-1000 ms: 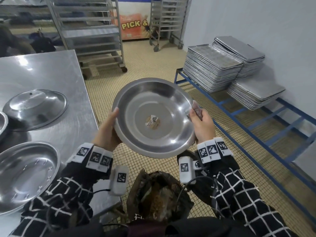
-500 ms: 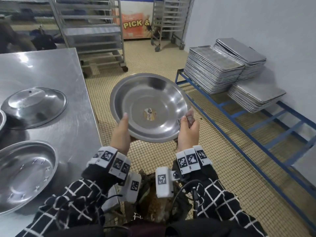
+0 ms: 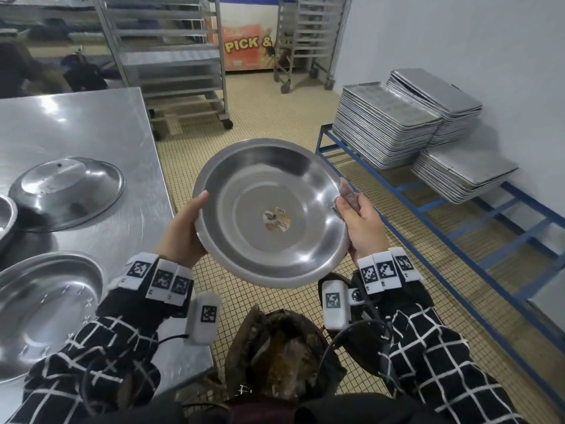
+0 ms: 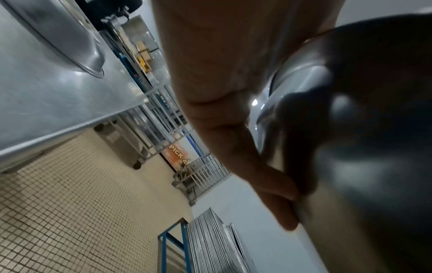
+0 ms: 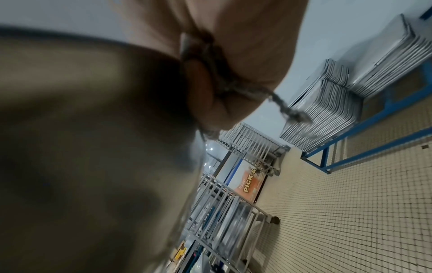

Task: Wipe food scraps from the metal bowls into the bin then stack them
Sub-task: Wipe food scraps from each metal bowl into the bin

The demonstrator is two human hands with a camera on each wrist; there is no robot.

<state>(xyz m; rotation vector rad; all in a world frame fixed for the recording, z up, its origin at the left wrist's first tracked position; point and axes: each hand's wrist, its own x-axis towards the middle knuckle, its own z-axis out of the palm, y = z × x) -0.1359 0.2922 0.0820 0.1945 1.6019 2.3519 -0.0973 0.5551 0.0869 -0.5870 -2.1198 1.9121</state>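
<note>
2 hands (image 3: pixel 183 231) (image 3: pixel 360 228) hold 1 round shiny metal bowl (image 3: pixel 269 212) above the brown bin (image 3: pixel 281 356); fingers grip its rim, right also pinching a grey rag (image 3: pixel 347 194). It looks clean, so stack it next.

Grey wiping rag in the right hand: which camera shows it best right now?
The right wrist view: the crumpled grey wiping rag sits between the fingers of the right hand, its frayed tail hanging free. The head view shows only a small bunch at the rim of the round metal bowl. The left wrist view misses it.
</note>
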